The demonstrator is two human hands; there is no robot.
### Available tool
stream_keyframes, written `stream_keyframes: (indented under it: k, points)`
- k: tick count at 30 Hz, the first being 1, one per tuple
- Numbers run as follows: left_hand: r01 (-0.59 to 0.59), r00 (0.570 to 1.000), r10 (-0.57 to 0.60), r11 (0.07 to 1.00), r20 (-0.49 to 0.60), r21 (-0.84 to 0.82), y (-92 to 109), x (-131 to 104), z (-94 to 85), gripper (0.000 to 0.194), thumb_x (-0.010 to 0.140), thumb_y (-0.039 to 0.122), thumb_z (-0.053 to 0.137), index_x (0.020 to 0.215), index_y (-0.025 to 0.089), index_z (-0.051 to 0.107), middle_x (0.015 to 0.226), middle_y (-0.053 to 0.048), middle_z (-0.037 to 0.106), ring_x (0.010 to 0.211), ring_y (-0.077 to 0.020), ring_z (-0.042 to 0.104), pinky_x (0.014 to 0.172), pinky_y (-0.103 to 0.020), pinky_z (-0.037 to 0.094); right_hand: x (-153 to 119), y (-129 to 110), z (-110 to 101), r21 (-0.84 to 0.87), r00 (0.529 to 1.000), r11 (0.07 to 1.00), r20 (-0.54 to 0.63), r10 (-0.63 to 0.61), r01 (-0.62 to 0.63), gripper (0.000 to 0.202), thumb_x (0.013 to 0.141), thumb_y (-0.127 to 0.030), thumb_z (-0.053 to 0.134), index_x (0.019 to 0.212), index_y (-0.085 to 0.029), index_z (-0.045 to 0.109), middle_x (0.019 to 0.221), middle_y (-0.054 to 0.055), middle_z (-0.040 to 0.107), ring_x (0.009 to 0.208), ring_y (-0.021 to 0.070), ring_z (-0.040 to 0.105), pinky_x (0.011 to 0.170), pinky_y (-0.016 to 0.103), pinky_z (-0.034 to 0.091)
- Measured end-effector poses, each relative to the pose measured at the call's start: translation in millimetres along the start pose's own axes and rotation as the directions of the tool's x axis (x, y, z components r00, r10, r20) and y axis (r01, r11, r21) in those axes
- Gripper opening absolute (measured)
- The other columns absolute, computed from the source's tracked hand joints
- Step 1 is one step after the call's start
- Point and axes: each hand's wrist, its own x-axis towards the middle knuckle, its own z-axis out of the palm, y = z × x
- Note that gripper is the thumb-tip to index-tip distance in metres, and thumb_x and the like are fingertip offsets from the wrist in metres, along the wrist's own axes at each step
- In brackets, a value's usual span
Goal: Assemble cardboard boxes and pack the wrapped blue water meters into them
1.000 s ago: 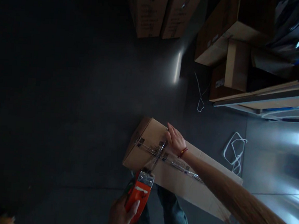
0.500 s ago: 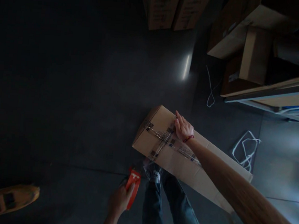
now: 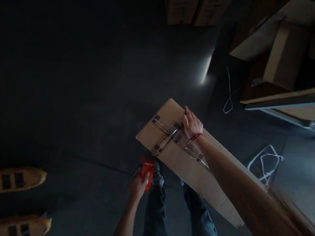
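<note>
Your left hand point(image 3: 137, 184) has pulled the tape dispenser point(image 3: 147, 170) (fingers wrapped around it) off the carton point(image 3: 186, 164); your right hand point(image 3: 192, 123) stays flat, fingers spread, on its taped seam.

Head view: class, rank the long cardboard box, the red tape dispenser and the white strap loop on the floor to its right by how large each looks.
1. Box, far the largest.
2. Strap loop, thin but spread wide.
3. Tape dispenser, smallest, held in the left hand.
The right hand rests on the box.

Right hand point(image 3: 192, 123) rests on the carton point(image 3: 187, 160); left hand point(image 3: 138, 185) holds the tape dispenser point(image 3: 147, 170) just below.
</note>
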Motion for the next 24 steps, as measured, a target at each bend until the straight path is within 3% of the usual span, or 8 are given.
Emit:
stream_keyframes:
  k: [3, 5, 7, 9, 12, 16, 22, 24]
  points:
    - [-0.19, 0.968, 0.178, 0.981, -0.18, -0.05, -35, -77, -10.3, 0.062, 0.08, 0.064, 0.028, 0.099, 0.015, 0.061, 0.088, -0.009, 0.066, 0.083, -0.0196, 0.061, 0.076, -0.03, 0.045, -11, -4, -11, 0.199, 0.996, 0.978, 0.049, -0.075, 0.064, 0.053, 0.09, -0.044, 0.025, 0.136, -0.017, 0.025, 0.14, 0.009, 0.032, 0.129, 0.0238, 0.025, 0.107, 0.046, 0.022]
    - [-0.42, 0.84, 0.391, 0.907, -0.377, 0.005, -40, -121, -22.8, 0.066, 0.073, 0.073, 0.032, 0.1, 0.019, 0.06, 0.086, -0.005, 0.065, 0.081, -0.0196, 0.06, 0.074, -0.032, 0.045, -38, -17, -29, 0.326, 0.982, 0.933, 0.058, -0.179, 0.151, 0.053, 0.089, -0.044, 0.031, 0.133, -0.015, 0.032, 0.142, 0.01, 0.027, 0.132, 0.0245, 0.018, 0.11, 0.048, 0.013]
    - [-0.587, 0.653, 0.558, 0.8, -0.512, 0.124, -34, -155, -36.8, 0.066, 0.07, 0.073, 0.033, 0.099, 0.02, 0.059, 0.083, -0.003, 0.064, 0.076, -0.0177, 0.059, 0.069, -0.031, 0.043, -78, -36, -55, 0.48, 0.933, 0.842, 0.119, -0.34, 0.246, 0.049, 0.088, -0.046, 0.033, 0.126, -0.016, 0.042, 0.135, 0.01, 0.039, 0.126, 0.0212, 0.032, 0.107, 0.042, 0.025]
    - [-0.654, 0.519, 0.647, 0.722, -0.559, 0.227, -24, -179, -48.9, 0.063, 0.07, 0.072, 0.032, 0.092, 0.02, 0.058, 0.082, -0.002, 0.063, 0.074, -0.016, 0.058, 0.067, -0.03, 0.04, -122, -54, -85, 0.699, 0.814, 0.68, 0.252, -0.523, 0.221, 0.046, 0.087, -0.05, 0.034, 0.118, -0.019, 0.049, 0.118, 0.008, 0.054, 0.108, 0.0168, 0.049, 0.094, 0.034, 0.04]
    - [-0.684, 0.419, 0.723, 0.649, -0.549, 0.333, -12, -200, -57.7, 0.061, 0.069, 0.073, 0.033, 0.085, 0.019, 0.057, 0.08, -0.002, 0.062, 0.074, -0.0162, 0.057, 0.069, -0.032, 0.037, -170, -74, -124, 0.854, 0.611, 0.52, 0.423, -0.67, -0.02, 0.058, 0.079, -0.062, 0.042, 0.118, -0.02, 0.051, 0.107, 0.009, 0.058, 0.095, 0.0175, 0.055, 0.081, 0.034, 0.044]
    - [-0.71, 0.433, 0.746, 0.628, -0.506, 0.319, -6, -213, -50.3, 0.06, 0.069, 0.074, 0.035, 0.082, 0.019, 0.056, 0.079, -0.003, 0.061, 0.079, -0.0184, 0.057, 0.078, -0.036, 0.034, -190, -79, -144, 0.82, 0.495, 0.547, 0.549, -0.674, -0.166, 0.047, 0.069, -0.057, 0.06, 0.094, -0.018, 0.065, 0.089, 0.006, 0.062, 0.08, 0.0144, 0.057, 0.071, 0.029, 0.043]
    - [-0.73, 0.502, 0.703, 0.656, -0.503, 0.189, 11, -215, -19.9, 0.06, 0.07, 0.073, 0.031, 0.078, 0.02, 0.055, 0.068, -0.001, 0.056, 0.067, -0.0164, 0.053, 0.07, -0.035, 0.036, -201, -86, -146, 0.766, 0.676, 0.632, 0.529, -0.514, -0.118, 0.029, 0.07, -0.045, 0.065, 0.072, -0.017, 0.069, 0.065, 0.001, 0.061, 0.061, 0.0085, 0.054, 0.055, 0.021, 0.039]
    - [-0.738, 0.532, 0.684, 0.663, -0.5, 0.123, 14, -214, -6.6, 0.055, 0.074, 0.07, 0.033, 0.084, 0.021, 0.056, 0.069, -0.001, 0.057, 0.065, -0.0162, 0.055, 0.064, -0.033, 0.04, -204, -92, -148, 0.763, 0.688, 0.645, 0.481, -0.543, -0.024, 0.024, 0.071, -0.042, 0.065, 0.07, -0.018, 0.069, 0.062, 0.0, 0.06, 0.061, 0.0076, 0.053, 0.055, 0.02, 0.038]
